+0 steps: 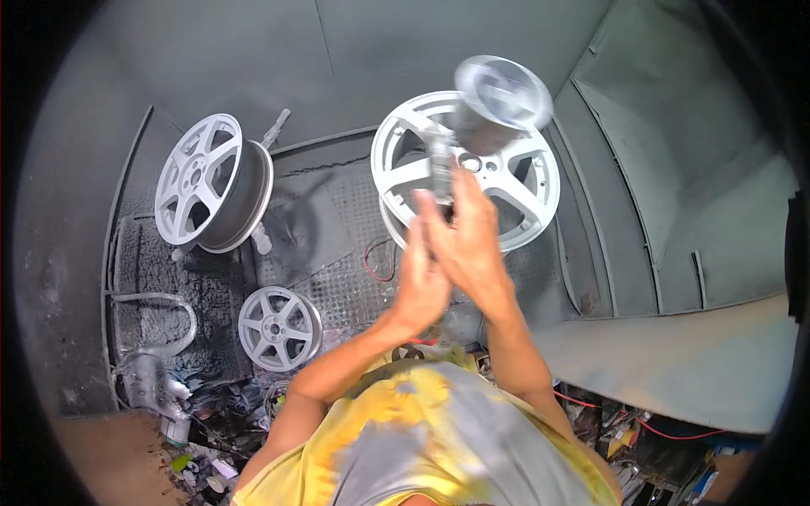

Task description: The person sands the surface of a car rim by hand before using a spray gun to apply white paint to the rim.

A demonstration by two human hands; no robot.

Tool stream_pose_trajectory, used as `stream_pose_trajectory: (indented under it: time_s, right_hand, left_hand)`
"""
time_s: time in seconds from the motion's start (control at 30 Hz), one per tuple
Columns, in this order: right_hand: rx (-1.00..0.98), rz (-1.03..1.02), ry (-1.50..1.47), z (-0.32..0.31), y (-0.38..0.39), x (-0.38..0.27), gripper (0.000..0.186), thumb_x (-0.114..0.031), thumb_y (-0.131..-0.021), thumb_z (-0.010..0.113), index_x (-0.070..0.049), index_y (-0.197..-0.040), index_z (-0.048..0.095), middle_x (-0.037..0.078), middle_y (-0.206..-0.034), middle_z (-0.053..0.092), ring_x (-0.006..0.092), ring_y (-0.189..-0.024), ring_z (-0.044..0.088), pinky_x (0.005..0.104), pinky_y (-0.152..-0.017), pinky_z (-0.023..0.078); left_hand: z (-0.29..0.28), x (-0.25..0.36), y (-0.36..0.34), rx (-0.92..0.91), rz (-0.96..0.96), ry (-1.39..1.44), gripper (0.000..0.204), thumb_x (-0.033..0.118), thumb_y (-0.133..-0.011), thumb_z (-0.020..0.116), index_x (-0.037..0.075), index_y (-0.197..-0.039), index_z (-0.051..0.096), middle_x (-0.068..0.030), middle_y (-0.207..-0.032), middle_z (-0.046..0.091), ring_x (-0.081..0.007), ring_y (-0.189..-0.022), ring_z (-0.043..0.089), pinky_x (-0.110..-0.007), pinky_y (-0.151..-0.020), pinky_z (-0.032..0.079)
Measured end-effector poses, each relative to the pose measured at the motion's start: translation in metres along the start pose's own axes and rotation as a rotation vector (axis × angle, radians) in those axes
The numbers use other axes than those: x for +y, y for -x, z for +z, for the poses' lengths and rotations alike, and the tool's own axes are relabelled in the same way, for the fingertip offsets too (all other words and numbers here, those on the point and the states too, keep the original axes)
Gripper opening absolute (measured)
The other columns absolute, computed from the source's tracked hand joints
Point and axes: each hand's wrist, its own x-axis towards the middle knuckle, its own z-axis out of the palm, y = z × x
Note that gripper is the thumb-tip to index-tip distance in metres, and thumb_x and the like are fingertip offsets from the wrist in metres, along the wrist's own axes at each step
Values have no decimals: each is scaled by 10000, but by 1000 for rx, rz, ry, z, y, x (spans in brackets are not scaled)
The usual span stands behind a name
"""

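Both hands are raised in front of me at a spray gun point(440, 160), whose body is smeared by motion. A see-through paint cup point(503, 99) sits at its upper end, tilted to the right. My right hand point(474, 232) is wrapped round the gun's handle. Pressed close against it from the left and below is my left hand point(424, 278), closed at the handle's lower part; its grip is partly hidden. Just beyond the gun stands a white multi-spoke wheel rim point(407, 174), partly covered by the cup and my hands.
On the left, a second white rim point(196, 179) is held up on a coated stand point(263, 240). A smaller pale rim point(276, 329) leans low beside it. Grey walls point(422, 51) enclose the space. A red hose point(371, 268) lies on the floor, with clutter point(215, 455) near me.
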Motion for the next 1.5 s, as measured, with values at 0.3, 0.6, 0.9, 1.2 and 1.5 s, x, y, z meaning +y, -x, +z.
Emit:
stream_pose_trajectory:
  time_s: [0.3,0.6,0.9,1.2,1.5]
  right_hand:
    - [326,313,-231,-137,11,41,289,-191,-1120,654,36,-1297,680,132,-1093,769,153,-851,747,300,-680,621]
    - [652,316,-188,-178,-27,61,285,-176,-1128,634,20,-1334,653,156,-1157,753,193,-1016,743,313,-572,668]
    - [261,656,-122,-126,-33,94,361,-238,-1123,642,-1,-1395,656,88,-1114,757,121,-944,710,279,-551,604]
    - [-32,782,-226,-79,-33,107,314,-238,-1090,701,2,-1291,681,39,-880,711,89,-643,616,282,-541,550]
    - [250,683,-150,-50,-88,135,319,-284,-1112,680,-44,-1322,665,5,-849,694,52,-630,574,255,-508,479]
  left_hand:
    - [127,-3,-15,-476,36,98,571,134,-1119,547,-71,-1595,306,-339,-1501,495,-459,-1462,496,-514,-1212,393]
    - [72,-43,-91,-864,105,-67,464,259,-1132,600,6,-1511,514,-223,-1317,586,-394,-1259,600,-463,-1095,479]
    - [-5,-141,-200,-757,324,-542,242,95,-1024,689,-6,-1243,702,-189,-1149,655,-393,-1090,656,-485,-952,563]
    - [-51,-162,-250,-937,383,-693,139,143,-980,747,12,-1015,717,-157,-1096,641,-364,-1074,614,-486,-958,528]
    - [-31,-212,-296,-818,444,-852,740,278,-1069,647,-16,-1677,343,-250,-1749,308,-451,-1660,210,-596,-1350,194]
